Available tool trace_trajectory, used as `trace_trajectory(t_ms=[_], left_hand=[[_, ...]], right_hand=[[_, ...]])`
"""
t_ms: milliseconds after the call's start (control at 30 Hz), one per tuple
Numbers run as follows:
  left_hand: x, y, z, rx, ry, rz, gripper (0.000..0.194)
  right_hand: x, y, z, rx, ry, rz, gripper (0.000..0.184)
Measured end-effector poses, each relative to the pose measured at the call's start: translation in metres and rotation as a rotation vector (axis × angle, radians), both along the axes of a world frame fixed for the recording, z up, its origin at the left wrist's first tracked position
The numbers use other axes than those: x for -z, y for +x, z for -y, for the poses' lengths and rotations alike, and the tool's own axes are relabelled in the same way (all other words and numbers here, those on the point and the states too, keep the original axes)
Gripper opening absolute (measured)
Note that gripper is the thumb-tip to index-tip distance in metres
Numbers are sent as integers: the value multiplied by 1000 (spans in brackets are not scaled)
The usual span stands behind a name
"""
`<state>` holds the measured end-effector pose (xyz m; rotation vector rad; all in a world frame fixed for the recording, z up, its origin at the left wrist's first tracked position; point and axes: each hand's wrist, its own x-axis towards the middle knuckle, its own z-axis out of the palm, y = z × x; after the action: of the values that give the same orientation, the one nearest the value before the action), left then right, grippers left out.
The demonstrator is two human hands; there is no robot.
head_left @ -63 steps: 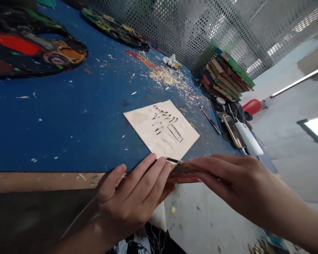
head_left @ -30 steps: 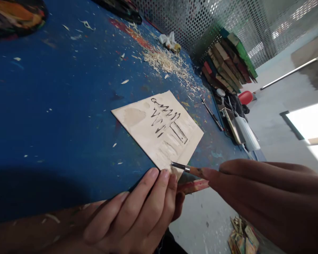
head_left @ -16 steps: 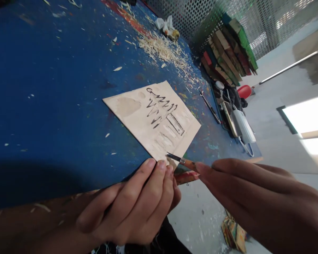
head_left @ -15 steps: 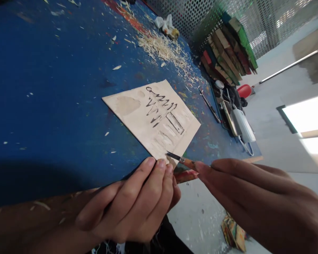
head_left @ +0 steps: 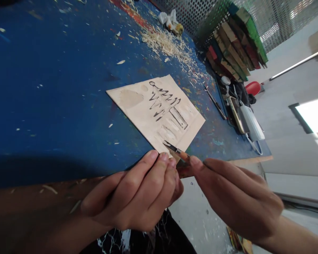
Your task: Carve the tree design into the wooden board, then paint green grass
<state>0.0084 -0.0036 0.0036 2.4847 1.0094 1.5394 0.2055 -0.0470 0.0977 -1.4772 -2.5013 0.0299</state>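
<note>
So, carving tool (head_left: 178, 151): skinny dark metal end on a wooden handle, lying diagonally over the near corner of the pale board (head_left: 140, 114), tip up and left, handle running down and right to our right hand (head_left: 235, 197).
Right-hand grip: fingers closed around that handle, out past the board's right edge.
Left hand (head_left: 137, 194): fingertips pressed on the board at its near corner; our thumb's mostly hidden underneath, so we can't tell if it's pinching from below.
Board spot: flat on the blue table (head_left: 55, 98), turned corner-on to us, near corner right at the table's edge.
Tip vs fingertips: this is the bit we'd watch, honestly. The tip sits just beyond our left fingertips with the metal passing right beside them, so of our 2 hands the left is nearer to it.
Contact: tip looks down at the surface, but we can't swear it's touching.
Ink drawing (head_left: 164, 100): zigzags beyond the tip, plus 1 narrow rectangle (head_left: 178, 118) leaning roughly the way the tool does; pale streaks (head_left: 168, 132) lie between rectangle and tip.
Shavings (head_left: 165, 44): loose pile farther up the table, well apart from our hands.
</note>
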Motion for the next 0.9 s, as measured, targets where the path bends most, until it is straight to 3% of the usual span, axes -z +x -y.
trace_trajectory(t_ms=[167, 300, 400, 567, 900], left_hand=[[7, 5, 0, -28, -29, 65, 27], [3, -2, -15, -138, 328, -105, 26], [-3, -6, -22, -194, 477, -212, 34], [-9, -6, -21, -204, 429, -244, 35], [-8, -4, -22, -207, 464, -210, 32]], right_hand=[[13, -11, -10, 37, 121, 29, 49], [-4, -20, -15, 42, 280, 142, 19], [-28, -18, -18, 29, 206, 174, 14], [-54, -8, -26, -19, 42, 210, 12], [-68, -8, -41, -73, -58, 226, 16]])
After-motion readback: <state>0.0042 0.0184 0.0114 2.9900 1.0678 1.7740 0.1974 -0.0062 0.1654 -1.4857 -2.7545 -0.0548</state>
